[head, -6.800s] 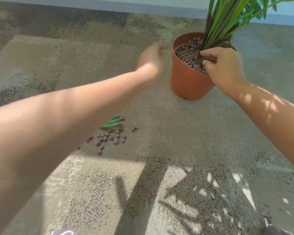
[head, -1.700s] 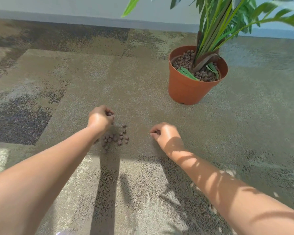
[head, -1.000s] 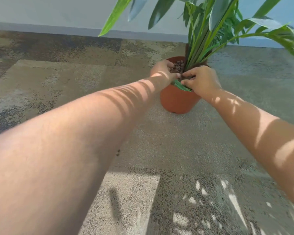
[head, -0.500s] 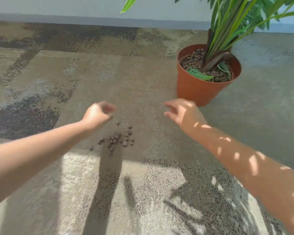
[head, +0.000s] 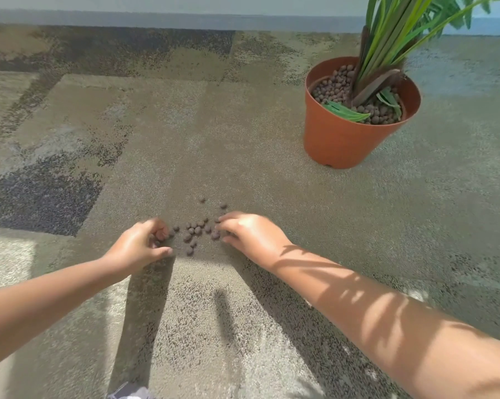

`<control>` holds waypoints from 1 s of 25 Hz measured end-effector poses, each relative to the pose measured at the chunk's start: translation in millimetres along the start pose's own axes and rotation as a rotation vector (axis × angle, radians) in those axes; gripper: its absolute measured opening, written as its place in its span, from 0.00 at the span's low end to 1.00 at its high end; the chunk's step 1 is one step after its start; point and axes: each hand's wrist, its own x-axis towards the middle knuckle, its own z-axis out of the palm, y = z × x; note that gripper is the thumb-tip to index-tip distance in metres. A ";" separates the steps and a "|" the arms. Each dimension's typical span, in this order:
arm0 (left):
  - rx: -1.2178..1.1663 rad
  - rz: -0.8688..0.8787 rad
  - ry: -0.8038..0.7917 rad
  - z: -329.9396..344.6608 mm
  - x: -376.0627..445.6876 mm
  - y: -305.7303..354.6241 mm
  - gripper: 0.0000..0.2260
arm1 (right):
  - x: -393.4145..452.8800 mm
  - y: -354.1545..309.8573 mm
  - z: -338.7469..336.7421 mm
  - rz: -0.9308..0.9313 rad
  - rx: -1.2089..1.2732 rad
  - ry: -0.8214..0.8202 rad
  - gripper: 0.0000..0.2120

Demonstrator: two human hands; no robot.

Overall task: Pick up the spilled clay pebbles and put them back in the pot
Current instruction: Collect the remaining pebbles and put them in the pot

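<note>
Several small brown clay pebbles (head: 196, 231) lie scattered on the carpet between my two hands. My left hand (head: 140, 244) rests at the left edge of the pile, fingers curled around a few pebbles. My right hand (head: 250, 233) is at the pile's right edge, fingertips down on the pebbles there. The terracotta plastic pot (head: 339, 139) stands upright at the far right, filled with pebbles and holding a green leafy plant (head: 392, 33).
The floor is a mottled grey-brown carpet (head: 156, 125). A grey baseboard and wall (head: 185, 15) run along the far edge. Two stray pebbles (head: 212, 203) lie just beyond the pile. Sunlit patches and arm shadows fall near me.
Both hands came back from the pot and dropped down onto the pile. They now touch the pebbles from either side.
</note>
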 end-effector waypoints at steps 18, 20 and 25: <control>-0.097 -0.042 0.211 12.5 10.9 19.6 0.08 | -6.5 12.3 19.5 0.038 0.101 -0.034 0.16; -0.090 -0.047 0.206 12.6 12.2 19.6 0.07 | -5.8 12.0 17.4 0.036 0.096 -0.036 0.16; -0.070 -0.047 0.198 11.2 12.1 19.1 0.05 | -4.2 5.5 16.4 0.062 0.074 -0.025 0.15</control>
